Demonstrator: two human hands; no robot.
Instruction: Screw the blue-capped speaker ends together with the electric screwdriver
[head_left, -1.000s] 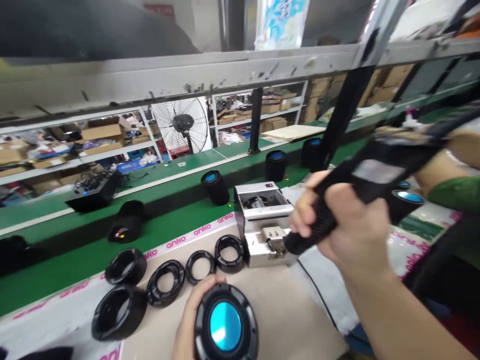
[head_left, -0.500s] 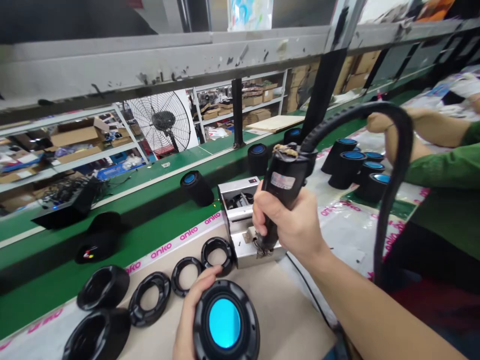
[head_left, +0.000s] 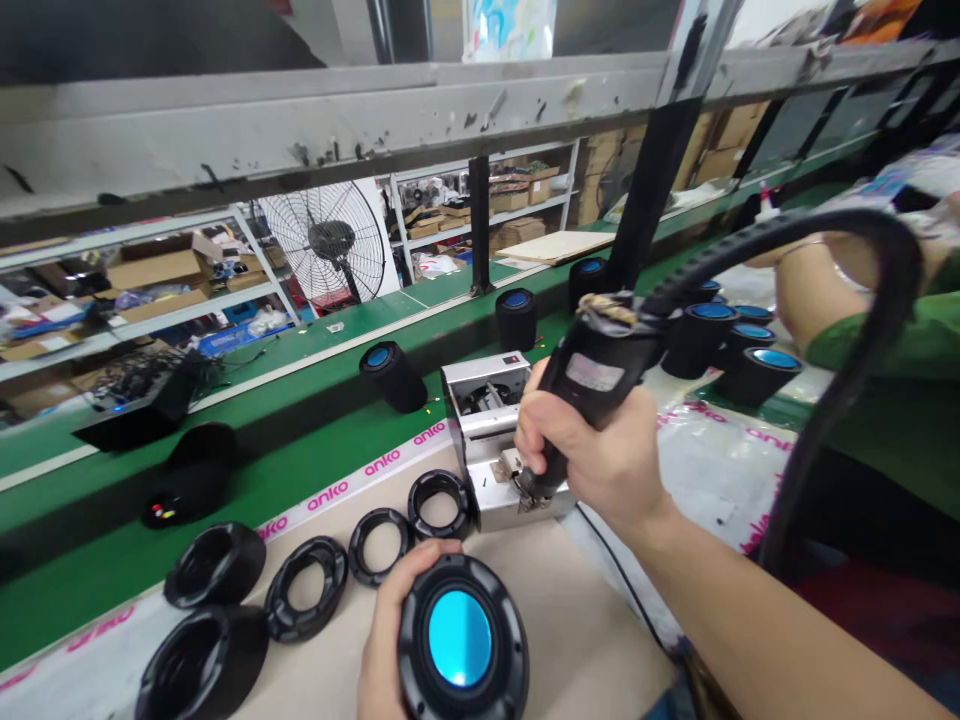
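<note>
Right hand [head_left: 585, 450] holds screwdriver [head_left: 600, 370] at jig edge [head_left: 499, 505].

- Your right hand [head_left: 592, 450] covers most of the electric screwdriver [head_left: 600, 372] grip; its tip cannot be seen clearly.
- The speaker housing [head_left: 463, 637] is cut off by the lower edge.
- Items on the far shelves [head_left: 150, 313] are too small to identify.
</note>
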